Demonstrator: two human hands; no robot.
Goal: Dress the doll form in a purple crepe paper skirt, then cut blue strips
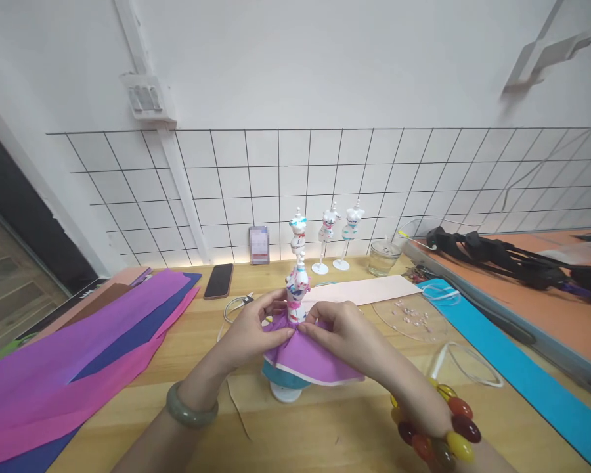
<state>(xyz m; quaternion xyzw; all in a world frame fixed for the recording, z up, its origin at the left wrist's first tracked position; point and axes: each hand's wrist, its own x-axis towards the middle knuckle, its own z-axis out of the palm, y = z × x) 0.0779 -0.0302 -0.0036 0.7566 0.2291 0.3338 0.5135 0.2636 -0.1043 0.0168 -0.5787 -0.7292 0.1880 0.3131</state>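
A small white dress form (295, 309) with coloured paint marks stands upright on the wooden table between my hands. Around its lower part sits a purple paper skirt (320, 358) with a pale hem, over a teal layer (280, 377). The round white base (285, 393) shows below. My left hand (263, 325) pinches the gathered purple paper at the waist, its thumb in front and its fingers behind the form. On the other side, my right hand (339, 328) pinches the same waist gathers between thumb and forefinger. Part of the skirt is hidden behind both hands.
Several more dress forms (328, 230) stand behind, beside a glass of liquid (384, 256). Purple, blue and pink paper strips (128, 335) lie left, near a black phone (218, 281). A blue strip (502, 355), white cord (467, 374) and clear dish of beads (411, 317) lie right.
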